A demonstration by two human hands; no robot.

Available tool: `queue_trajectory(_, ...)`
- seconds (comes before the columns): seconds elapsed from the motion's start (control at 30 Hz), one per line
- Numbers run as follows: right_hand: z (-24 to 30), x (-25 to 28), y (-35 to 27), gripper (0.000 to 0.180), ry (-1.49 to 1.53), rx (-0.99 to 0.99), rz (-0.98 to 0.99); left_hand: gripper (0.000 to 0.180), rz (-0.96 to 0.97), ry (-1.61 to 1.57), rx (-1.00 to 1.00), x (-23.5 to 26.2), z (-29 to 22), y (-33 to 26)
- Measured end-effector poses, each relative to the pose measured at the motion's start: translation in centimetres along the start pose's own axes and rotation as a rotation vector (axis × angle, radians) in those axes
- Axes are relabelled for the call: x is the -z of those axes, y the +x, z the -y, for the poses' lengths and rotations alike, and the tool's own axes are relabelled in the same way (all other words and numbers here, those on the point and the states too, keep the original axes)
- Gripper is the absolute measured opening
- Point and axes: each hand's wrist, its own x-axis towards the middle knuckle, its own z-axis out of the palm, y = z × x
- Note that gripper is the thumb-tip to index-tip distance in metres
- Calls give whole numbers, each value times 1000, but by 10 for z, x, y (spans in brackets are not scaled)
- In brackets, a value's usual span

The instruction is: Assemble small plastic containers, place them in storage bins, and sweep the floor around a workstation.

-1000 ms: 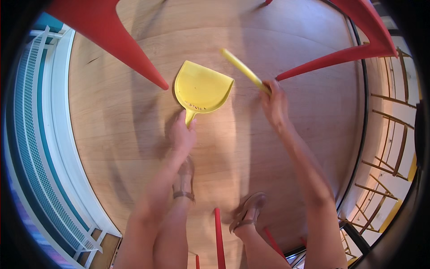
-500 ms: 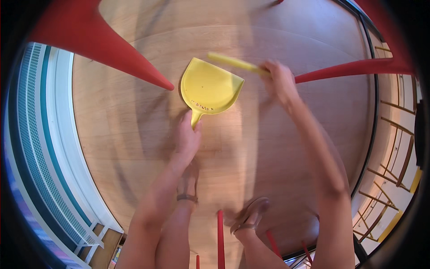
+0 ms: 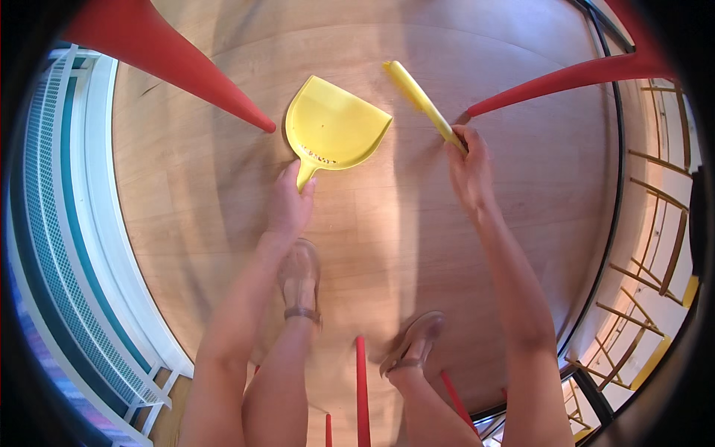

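My left hand (image 3: 291,200) is closed round the short handle of a yellow dustpan (image 3: 337,119), whose open edge faces up and to the right. Small dark crumbs (image 3: 316,156) lie in a row inside the pan near its handle end. My right hand (image 3: 471,164) grips the handle of a yellow hand brush (image 3: 418,94). The brush points up and to the left, its bristles toward the dustpan's open side, with a gap between the two. Whether the bristles touch the floor I cannot tell.
Wooden floor (image 3: 357,223) lies beneath. A red leg (image 3: 216,83) slants in at the upper left, another red leg (image 3: 544,83) at the upper right, and a thin red leg (image 3: 362,387) stands between my feet. A white-framed mesh panel (image 3: 52,194) lines the left; brown chairs (image 3: 659,246) are at far right.
The brush has swung from nearly level to steeper and moved away from the dustpan's edge, toward the right. The dustpan and my left hand appear slightly further left and up.
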Motion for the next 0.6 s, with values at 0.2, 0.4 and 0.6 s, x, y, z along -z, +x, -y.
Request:
queue_trajectory(0.2, -16, -25, -22, 25, -14, 101, 95, 43, 54, 100, -25, 5, -3, 1)
queue_trajectory(0.4, -12, 13, -49, 24, 369, -71, 69, 43, 64, 24, 3, -2, 7, -3)
queue_trajectory(0.6, -26, 37, -121, 20, 532, -390, 152, 50, 92, -178, -26, 17, 41, -17)
